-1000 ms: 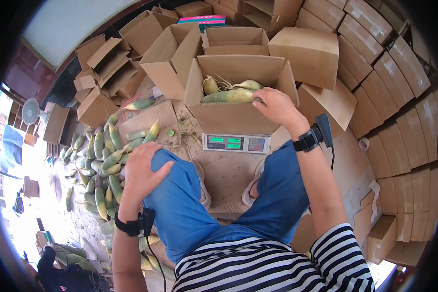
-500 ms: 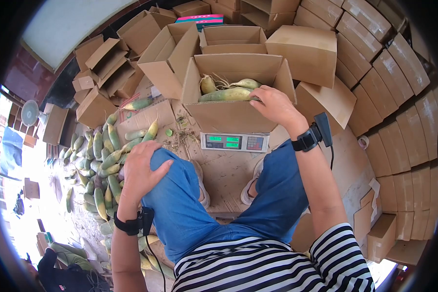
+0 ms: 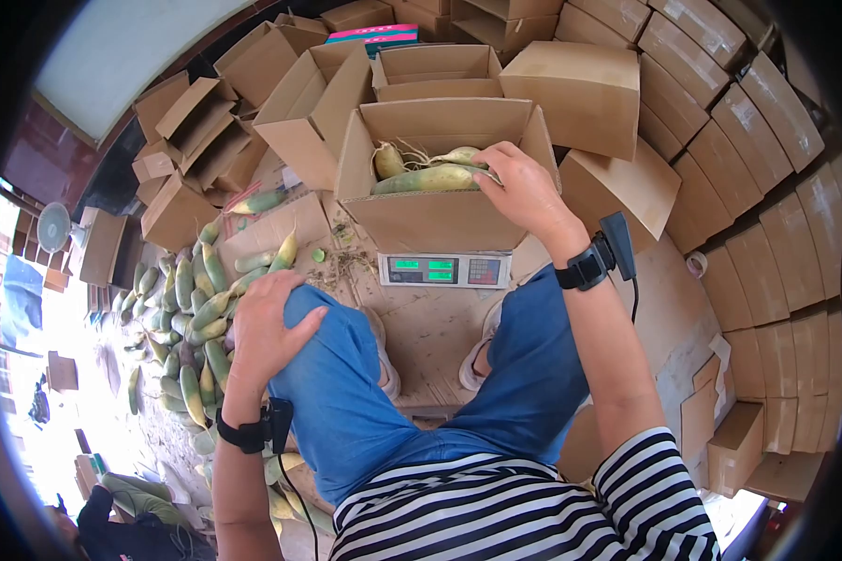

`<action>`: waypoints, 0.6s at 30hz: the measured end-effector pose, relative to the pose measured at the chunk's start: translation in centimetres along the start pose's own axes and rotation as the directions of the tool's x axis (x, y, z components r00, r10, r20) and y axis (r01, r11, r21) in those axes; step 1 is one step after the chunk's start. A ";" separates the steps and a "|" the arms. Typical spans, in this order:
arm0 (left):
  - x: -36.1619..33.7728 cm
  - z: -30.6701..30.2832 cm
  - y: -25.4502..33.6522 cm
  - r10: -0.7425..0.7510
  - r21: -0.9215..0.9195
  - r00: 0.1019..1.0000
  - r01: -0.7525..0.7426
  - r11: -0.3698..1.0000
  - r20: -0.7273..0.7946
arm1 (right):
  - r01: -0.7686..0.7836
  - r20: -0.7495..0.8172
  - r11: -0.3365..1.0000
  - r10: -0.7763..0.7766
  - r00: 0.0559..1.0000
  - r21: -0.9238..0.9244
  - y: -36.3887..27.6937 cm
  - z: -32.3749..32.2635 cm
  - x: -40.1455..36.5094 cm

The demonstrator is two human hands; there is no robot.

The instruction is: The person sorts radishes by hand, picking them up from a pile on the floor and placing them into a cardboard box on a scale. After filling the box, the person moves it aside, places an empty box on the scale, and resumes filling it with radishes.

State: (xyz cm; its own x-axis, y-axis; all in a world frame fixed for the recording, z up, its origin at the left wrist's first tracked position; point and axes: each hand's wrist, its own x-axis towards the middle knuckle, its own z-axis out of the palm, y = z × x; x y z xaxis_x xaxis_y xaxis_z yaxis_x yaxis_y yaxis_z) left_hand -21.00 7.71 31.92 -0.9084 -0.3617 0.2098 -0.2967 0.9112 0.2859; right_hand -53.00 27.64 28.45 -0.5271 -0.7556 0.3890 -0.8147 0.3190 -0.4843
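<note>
A cardboard box (image 3: 430,222) with its top open stands on a digital scale (image 3: 444,269) with lit green displays. Several green-and-pale radishes lie inside it, some with thin roots. My right hand (image 3: 524,192) reaches over the front right of the box, its fingers curled around the right end of a long radish (image 3: 426,179); the fingertips are partly hidden. On my left knee rests my left hand (image 3: 269,323), fingers stretched and thumb apart, holding nothing. Just left of that hand, a heap of radishes (image 3: 189,323) covers the floor.
More open boxes (image 3: 435,70) stand behind the scale, with a pink-and-teal box (image 3: 374,37) further back. Stacked cardboard boxes (image 3: 767,234) line the right side. Plant scraps (image 3: 341,266) lie left of the scale. Another person (image 3: 140,514) is at the lower left, near a fan (image 3: 54,226).
The view has shifted slightly, so the boxes and scale appear a little further left. My right hand stays at the radish's end, and my left hand remains on my knee.
</note>
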 end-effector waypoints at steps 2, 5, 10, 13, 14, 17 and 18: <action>0.1 0.0 0.0 0.002 0.005 1.000 -0.002 1.000 0.000 | -0.003 -0.005 1.000 0.004 1.000 0.004 -0.2 -0.3 0.0; 0.0 -0.1 -0.2 -0.007 0.010 1.000 0.007 1.000 0.004 | 0.026 -0.095 0.998 -0.020 0.995 0.055 -0.9 -0.9 0.3; -0.3 -0.9 -1.1 -0.020 0.018 0.998 0.019 1.000 0.062 | 0.063 -0.323 0.907 0.082 0.943 0.415 -3.5 -4.7 0.4; 0.8 -2.9 -0.7 -0.075 -0.078 0.967 0.097 0.992 0.243 | 0.079 -0.370 0.894 0.101 0.924 0.441 -2.7 -8.4 -1.1; 1.9 -3.3 -0.1 -0.148 -0.173 0.945 0.204 0.963 0.291 | 0.035 -0.341 0.874 0.151 0.928 0.485 -2.2 -9.5 -2.0; 6.7 -4.0 2.1 -0.230 -0.256 0.932 0.304 0.918 0.281 | -0.103 -0.277 0.930 0.209 0.938 0.353 0.3 -12.9 -5.4; 7.6 -2.7 2.7 -0.190 -0.275 0.932 0.279 0.920 0.309 | -0.143 -0.284 0.933 0.242 0.928 0.330 0.9 -13.7 -6.7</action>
